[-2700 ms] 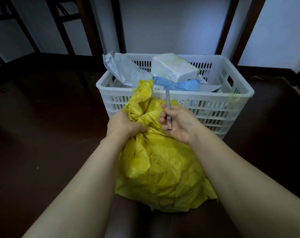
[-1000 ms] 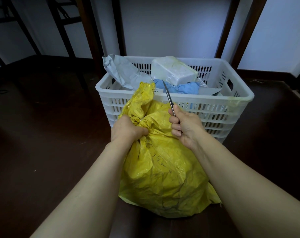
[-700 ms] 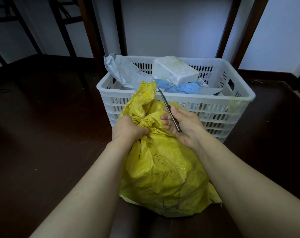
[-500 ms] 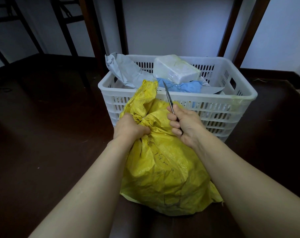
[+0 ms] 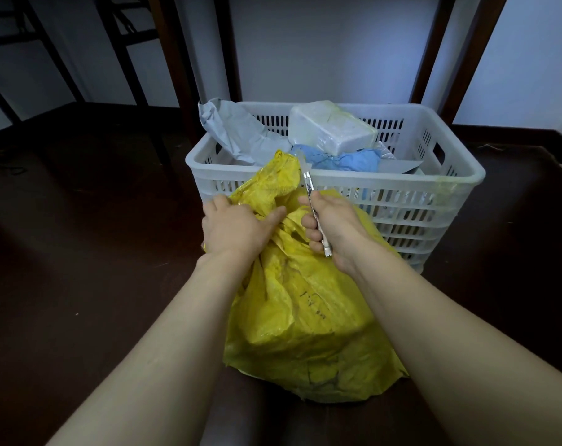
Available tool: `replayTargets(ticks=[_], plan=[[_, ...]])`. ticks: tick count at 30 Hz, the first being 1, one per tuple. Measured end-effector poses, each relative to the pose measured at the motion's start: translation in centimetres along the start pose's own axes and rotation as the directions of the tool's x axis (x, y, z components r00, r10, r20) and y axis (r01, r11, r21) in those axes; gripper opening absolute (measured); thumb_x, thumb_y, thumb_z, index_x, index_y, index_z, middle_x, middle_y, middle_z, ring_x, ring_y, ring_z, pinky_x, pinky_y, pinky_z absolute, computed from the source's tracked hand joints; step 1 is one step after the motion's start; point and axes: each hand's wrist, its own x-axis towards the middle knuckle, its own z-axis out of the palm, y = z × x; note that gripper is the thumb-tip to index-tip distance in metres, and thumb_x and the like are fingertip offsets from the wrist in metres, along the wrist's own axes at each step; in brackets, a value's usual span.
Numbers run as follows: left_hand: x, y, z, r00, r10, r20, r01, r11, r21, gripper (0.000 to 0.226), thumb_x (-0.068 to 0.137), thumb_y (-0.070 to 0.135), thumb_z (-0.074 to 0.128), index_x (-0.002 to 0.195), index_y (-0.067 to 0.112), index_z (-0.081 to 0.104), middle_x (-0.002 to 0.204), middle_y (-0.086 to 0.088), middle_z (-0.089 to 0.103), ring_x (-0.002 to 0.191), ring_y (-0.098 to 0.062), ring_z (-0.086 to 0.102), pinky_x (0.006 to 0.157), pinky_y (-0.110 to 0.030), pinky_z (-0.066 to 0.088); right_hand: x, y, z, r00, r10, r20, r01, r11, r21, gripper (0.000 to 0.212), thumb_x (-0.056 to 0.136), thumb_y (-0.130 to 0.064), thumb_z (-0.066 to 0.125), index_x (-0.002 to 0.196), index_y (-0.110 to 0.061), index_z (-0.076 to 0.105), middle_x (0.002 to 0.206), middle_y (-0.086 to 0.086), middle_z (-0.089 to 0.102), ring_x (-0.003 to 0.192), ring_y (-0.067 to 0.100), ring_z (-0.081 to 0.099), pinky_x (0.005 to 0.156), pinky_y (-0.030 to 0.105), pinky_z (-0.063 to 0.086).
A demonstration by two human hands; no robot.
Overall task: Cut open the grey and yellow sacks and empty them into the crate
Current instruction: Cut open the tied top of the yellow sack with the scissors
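A full yellow sack [image 5: 302, 310] stands on the dark floor against the near wall of a white slotted crate [image 5: 402, 183]. My left hand [image 5: 234, 226] grips the sack's bunched neck just below its tied top. A thin metal utility knife [image 5: 315, 214] is held in my right hand [image 5: 332, 230], its blade pointing up beside the sack's top. A crumpled grey sack [image 5: 238, 133] hangs over the crate's back left corner. Inside the crate lie a white wrapped parcel [image 5: 331, 130] and a blue bundle [image 5: 347, 160].
Dark wooden chair and table legs [image 5: 173, 69] stand behind the crate against a pale wall. The dark floor [image 5: 80, 252] stretches to the left and right of the sack. My legs show at the bottom edge.
My right hand has turned the knife in its grip and raised the blade beside the sack's top. My left hand has shifted a little on the neck, its fingers spread wider.
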Motion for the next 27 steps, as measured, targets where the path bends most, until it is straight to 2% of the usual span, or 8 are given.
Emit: replayTargets(ticks=[3,6,11,14,18,22,24,27], plan=[[0.1,0.1,-0.2,0.999,0.041,0.002,-0.040,0.984,-0.171,0.052,0.087,0.051,0.055,0.062,0.005,0.054,0.078,-0.010,0.057,0.088,-0.033,0.058,0.064,-0.033,0.039,-0.2,0.2,0.0,0.998,-0.052,-0.041,0.049,0.995,-0.083,0.023,0.094,-0.043,0.052,0.086,-0.022,0.057,0.059,-0.004,0.040,0.047,0.009,0.032,0.037,0.019,0.025],[-0.1,0.3,-0.5,0.999,-0.010,0.032,0.020,0.945,-0.327,0.047,0.085,0.042,0.061,0.056,0.006,0.052,0.059,-0.005,0.050,0.071,-0.030,0.056,0.051,-0.032,0.037,-0.2,0.5,0.0,0.989,-0.084,-0.124,0.059,0.980,-0.191,0.029,0.080,-0.045,0.071,0.078,-0.021,0.054,0.067,-0.006,0.051,0.051,0.008,0.039,0.037,0.019,0.027],[-0.3,0.3,-1.2,0.993,-0.026,0.116,0.096,0.750,-0.654,0.042,0.080,0.034,0.072,0.084,-0.007,0.068,0.091,-0.024,0.069,0.086,-0.037,0.066,0.083,-0.048,0.054,0.3,-0.8,-0.1,0.944,-0.154,-0.292,0.136,0.987,-0.083,0.028,0.075,-0.038,0.078,0.073,-0.017,0.058,0.073,0.000,0.063,0.047,0.006,0.042,0.040,0.020,0.029],[-0.8,0.6,-1.8,0.976,0.126,0.176,0.019,0.761,-0.649,0.036,0.077,0.028,0.077,0.089,-0.006,0.070,0.101,-0.012,0.064,0.090,-0.023,0.061,0.085,-0.028,0.049,0.3,-2.1,-0.2,0.940,-0.131,-0.316,0.134,0.991,-0.012,0.047,0.065,-0.044,0.083,0.085,-0.009,0.058,0.078,0.004,0.063,0.044,0.007,0.041,0.034,0.019,0.027],[-1.6,0.9,-3.5,0.939,0.317,0.133,-0.169,0.763,-0.624,0.021,0.076,0.010,0.075,0.096,0.008,0.072,0.122,0.002,0.051,0.108,-0.011,0.050,0.074,0.002,0.036,0.3,-2.2,-0.6,0.953,-0.095,-0.288,0.152,0.971,0.184,0.023,0.077,-0.007,0.075,0.076,-0.015,0.053,0.060,-0.001,0.051,0.025,0.000,0.034,0.028,0.012,0.021],[0.3,-0.7,-6.1,0.959,0.117,-0.257,-0.199,0.927,-0.319,0.109,0.056,0.048,0.085,0.146,0.017,0.032,0.156,-0.011,0.015,0.144,-0.025,0.010,0.116,-0.039,0.016,0.8,-2.5,-2.3,0.937,0.076,-0.341,0.076,0.909,0.410,0.022,0.082,0.003,0.053,0.074,-0.016,0.045,0.054,-0.001,0.036,0.025,0.004,0.023,0.029,0.012,0.014],[0.1,-0.9,-6.6,0.996,-0.058,0.063,0.083,0.848,-0.524,0.134,0.042,0.059,0.086,0.150,0.018,0.018,0.157,-0.014,0.017,0.144,-0.027,0.019,0.115,-0.047,0.023,0.7,-2.9,-3.2,0.946,0.123,-0.300,0.012,0.912,0.411,0.023,0.081,0.002,0.051,0.071,-0.016,0.042,0.053,-0.002,0.034,0.025,0.005,0.021,0.027,0.014,0.012],[-1.7,0.3,-5.2,0.936,0.135,0.325,0.205,0.540,-0.816,0.067,0.053,0.023,0.090,0.113,0.011,0.063,0.102,-0.005,0.073,0.088,-0.014,0.071,0.075,-0.030,0.058,0.3,-3.9,-4.5,0.935,0.148,-0.321,-0.049,0.954,0.297,0.023,0.081,0.004,0.054,0.070,-0.015,0.044,0.052,-0.003,0.033,0.026,0.004,0.021,0.026,0.017,0.014]])
